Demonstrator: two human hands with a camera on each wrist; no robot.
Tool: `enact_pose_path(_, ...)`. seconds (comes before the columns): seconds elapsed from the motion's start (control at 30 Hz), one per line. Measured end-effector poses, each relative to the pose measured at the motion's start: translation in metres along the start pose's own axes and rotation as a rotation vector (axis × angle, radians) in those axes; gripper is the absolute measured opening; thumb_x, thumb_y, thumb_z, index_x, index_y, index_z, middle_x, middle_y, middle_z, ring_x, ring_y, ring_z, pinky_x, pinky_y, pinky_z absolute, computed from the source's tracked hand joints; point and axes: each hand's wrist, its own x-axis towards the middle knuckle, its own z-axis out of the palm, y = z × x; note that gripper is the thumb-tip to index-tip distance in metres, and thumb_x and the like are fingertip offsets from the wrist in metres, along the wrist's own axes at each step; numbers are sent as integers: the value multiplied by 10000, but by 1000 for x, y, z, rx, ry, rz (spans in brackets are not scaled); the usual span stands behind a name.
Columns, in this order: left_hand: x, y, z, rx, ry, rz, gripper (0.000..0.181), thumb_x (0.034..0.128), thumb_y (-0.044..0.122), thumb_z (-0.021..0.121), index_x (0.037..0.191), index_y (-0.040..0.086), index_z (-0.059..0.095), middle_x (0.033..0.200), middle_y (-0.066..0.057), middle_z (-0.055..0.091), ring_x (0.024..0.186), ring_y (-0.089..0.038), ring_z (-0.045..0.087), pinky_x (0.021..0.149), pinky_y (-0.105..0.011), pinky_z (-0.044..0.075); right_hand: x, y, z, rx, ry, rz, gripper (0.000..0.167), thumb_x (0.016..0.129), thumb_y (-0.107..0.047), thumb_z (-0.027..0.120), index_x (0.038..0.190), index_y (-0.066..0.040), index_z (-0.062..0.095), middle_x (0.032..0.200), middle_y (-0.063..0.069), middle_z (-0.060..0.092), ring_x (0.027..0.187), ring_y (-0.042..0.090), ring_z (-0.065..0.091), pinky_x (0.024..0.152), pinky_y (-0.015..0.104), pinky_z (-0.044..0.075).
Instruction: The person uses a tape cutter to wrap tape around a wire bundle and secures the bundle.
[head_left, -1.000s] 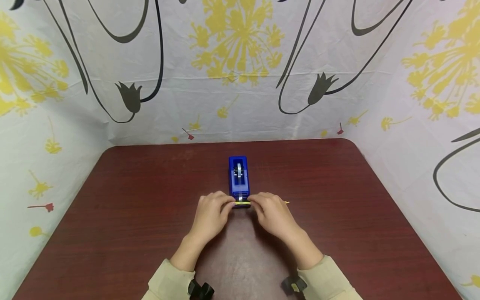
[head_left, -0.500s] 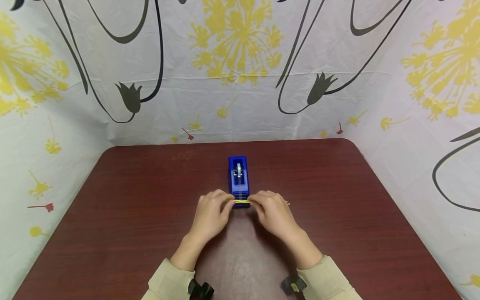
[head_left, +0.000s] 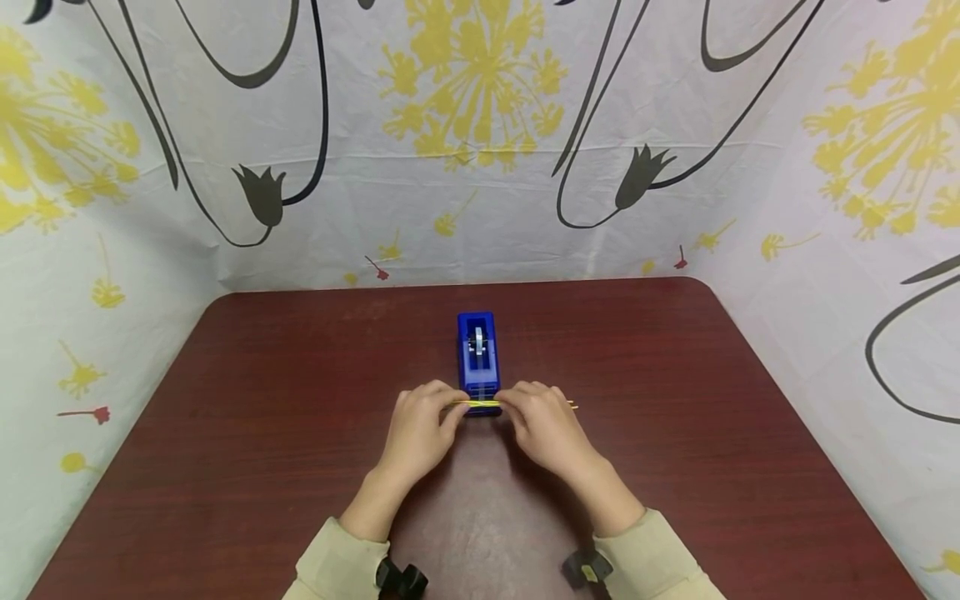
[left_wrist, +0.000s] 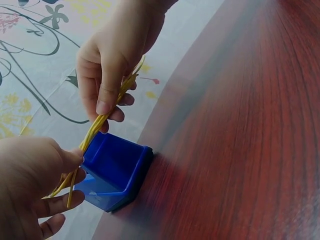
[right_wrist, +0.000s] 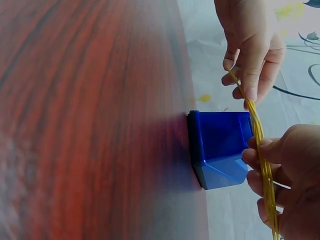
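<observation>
A thin bundle of yellow wire-like strands (head_left: 482,403) is stretched level between my two hands, at the front end of a blue tape dispenser (head_left: 480,377). My left hand (head_left: 420,427) pinches the bundle's left part between thumb and fingers. On the other side my right hand (head_left: 546,427) pinches it too, and loose strand ends poke out past its fingers. In the left wrist view the strands (left_wrist: 92,131) cross in front of the dispenser (left_wrist: 122,162). From the right wrist, the bundle (right_wrist: 257,125) runs down across the right palm. Whether it touches the dispenser's cutting end I cannot tell.
The dispenser stands on a dark red wood-grain table (head_left: 300,467), holding a tape roll (head_left: 477,342). A white sheet (head_left: 337,100) with yellow and grey flower prints hangs behind and at both sides. Dark cameras (head_left: 401,579) sit at both sleeve cuffs.
The yellow bundle has shifted very slightly away from me, and its strands lie a little differently between the fingers. Both hands have kept their grip and nearly the same place; the dispenser stays put.
</observation>
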Motion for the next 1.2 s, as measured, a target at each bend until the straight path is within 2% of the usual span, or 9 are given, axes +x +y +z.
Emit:
enact_pose_path(0.37, 2, 0, -1, -10, 11, -6, 115, 953, 192, 722, 991, 120, 804, 906, 10, 737, 850, -178, 691, 777, -424, 464, -1, 2, 1, -7, 22, -9, 129, 937, -55, 703, 1029, -101, 780, 886, -9, 719, 810, 204, 641, 676, 373, 438)
enact_pose_path(0.7, 2, -4, 0, -72, 26, -5, 102, 886, 144, 793, 981, 129, 825, 859, 63, 734, 764, -120, 671, 720, -379, 445, 1, 0, -2, 7, 19, -2, 169, 884, -59, 775, 1046, -105, 775, 930, 2, 750, 838, 171, 707, 709, 393, 462)
enact_pose_path(0.93, 3, -4, 0, -62, 55, 8, 137, 849, 125, 825, 986, 127, 826, 881, 60, 734, 826, -150, 682, 730, -361, 442, 4, -3, -1, 8, 11, -7, 193, 878, -75, 790, 1066, -106, 766, 944, 11, 746, 840, 166, 701, 747, 401, 467)
enact_pose_path(1.2, 3, -3, 1, -80, 76, 6, 152, 847, 117, 828, 998, 104, 822, 884, 46, 732, 831, -155, 677, 722, -349, 439, 10, -9, 3, -29, 19, -32, 194, 882, -119, 797, 1075, -127, 776, 948, -7, 741, 826, 169, 696, 735, 395, 440)
